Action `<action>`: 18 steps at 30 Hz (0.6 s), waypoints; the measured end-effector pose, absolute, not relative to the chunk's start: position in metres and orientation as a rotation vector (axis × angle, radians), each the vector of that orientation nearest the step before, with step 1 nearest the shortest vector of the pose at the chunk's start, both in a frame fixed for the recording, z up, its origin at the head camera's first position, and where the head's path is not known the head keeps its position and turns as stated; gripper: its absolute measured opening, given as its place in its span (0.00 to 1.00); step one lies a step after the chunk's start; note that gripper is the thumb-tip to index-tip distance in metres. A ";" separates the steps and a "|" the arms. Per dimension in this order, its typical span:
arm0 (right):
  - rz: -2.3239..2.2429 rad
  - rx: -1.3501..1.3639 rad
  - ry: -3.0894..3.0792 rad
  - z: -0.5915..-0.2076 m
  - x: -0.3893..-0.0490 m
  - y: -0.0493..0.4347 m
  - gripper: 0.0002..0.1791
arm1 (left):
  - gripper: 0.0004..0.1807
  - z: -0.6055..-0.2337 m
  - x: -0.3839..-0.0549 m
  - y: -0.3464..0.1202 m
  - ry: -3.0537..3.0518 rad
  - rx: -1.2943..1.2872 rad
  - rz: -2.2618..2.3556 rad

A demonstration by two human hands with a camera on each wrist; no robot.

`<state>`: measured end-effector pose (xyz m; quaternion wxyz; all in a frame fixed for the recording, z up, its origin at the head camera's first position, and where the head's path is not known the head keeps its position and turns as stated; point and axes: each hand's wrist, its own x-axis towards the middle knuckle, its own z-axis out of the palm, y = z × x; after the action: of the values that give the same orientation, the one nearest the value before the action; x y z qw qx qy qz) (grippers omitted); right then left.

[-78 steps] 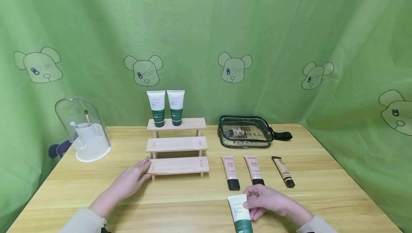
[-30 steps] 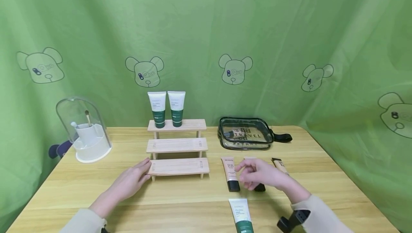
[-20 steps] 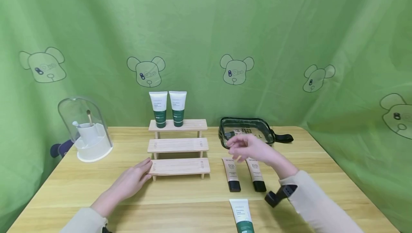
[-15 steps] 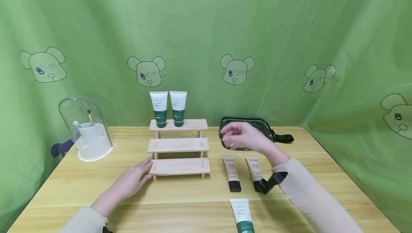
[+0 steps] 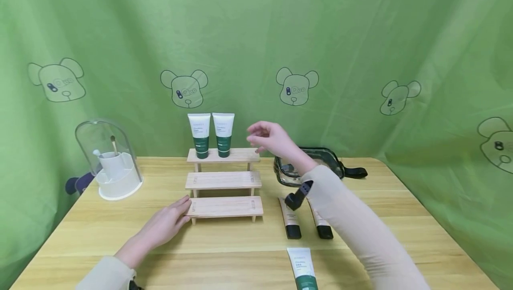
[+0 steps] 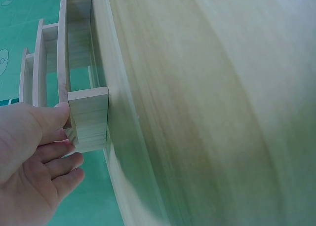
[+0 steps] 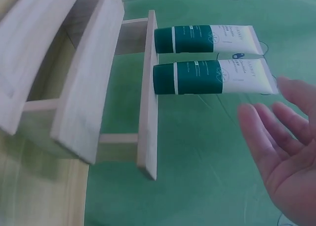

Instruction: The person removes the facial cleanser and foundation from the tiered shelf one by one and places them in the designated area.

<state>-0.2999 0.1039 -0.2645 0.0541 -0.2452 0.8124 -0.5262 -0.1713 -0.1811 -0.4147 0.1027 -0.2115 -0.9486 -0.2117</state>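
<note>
My left hand [image 5: 165, 223] pinches the left end of the lowest shelf of a three-tier wooden display stand [image 5: 226, 207]. In the left wrist view its thumb [image 6: 61, 112] and fingers meet at the corner of that shelf. Two white-and-green squeeze tubes, a left one [image 5: 199, 135] and a right one [image 5: 223, 134], stand upright on the top shelf. Just right of them my right hand [image 5: 272, 138] hovers with nothing in it, fingers loosely bent. In the right wrist view its fingertips [image 7: 284, 83] come close to the white end of the nearer tube [image 7: 215, 77].
A third white-and-green tube [image 5: 302, 268] lies near the front edge. Two pink BB cream tubes, one [image 5: 290, 223] left and one [image 5: 322, 223] right, lie partly under the right arm. Behind is a clear travel pouch [image 5: 326, 158]. A domed brush holder [image 5: 116, 169] stands left.
My right hand has let go of the third white-and-green tube, leaving it at the front, and moved up and left past the BB creams and pouch to the top shelf. The left hand stays put.
</note>
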 end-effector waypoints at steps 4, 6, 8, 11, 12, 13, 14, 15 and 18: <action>-1.668 -0.728 2.483 -0.260 -0.311 0.088 0.18 | 0.23 -0.415 -0.172 -0.182 -2.792 -0.631 -0.619; -1.694 -0.724 2.493 -0.257 -0.316 0.082 0.17 | 0.23 -0.415 -0.172 -0.182 -2.790 -0.632 -0.615; -1.722 -0.733 2.501 -0.258 -0.323 0.076 0.17 | 0.24 -0.415 -0.172 -0.182 -2.792 -0.632 -0.615; -1.750 -0.745 2.513 -0.256 -0.329 0.069 0.17 | 0.24 -0.414 -0.171 -0.182 -2.800 -0.627 -0.617; -1.753 -0.742 2.520 -0.256 -0.331 0.066 0.17 | 0.23 -0.414 -0.171 -0.182 -2.802 -0.626 -0.618; -1.757 -0.739 2.527 -0.256 -0.333 0.063 0.16 | 0.23 -0.414 -0.171 -0.182 -2.803 -0.624 -0.621; -1.759 -0.731 2.536 -0.255 -0.335 0.061 0.16 | 0.23 -0.414 -0.171 -0.182 -2.803 -0.623 -0.622; -1.761 -0.723 2.545 -0.255 -0.335 0.058 0.16 | 0.23 -0.414 -0.171 -0.182 -2.801 -0.624 -0.621; -1.783 -0.676 2.559 -0.255 -0.336 0.051 0.14 | 0.23 -0.415 -0.171 -0.182 -2.793 -0.632 -0.620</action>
<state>-0.3364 0.0510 -0.2548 -0.0246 -0.2119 0.8016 -0.5585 -0.1713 -0.1823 -0.4147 0.1055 -0.2146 -0.9479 -0.2103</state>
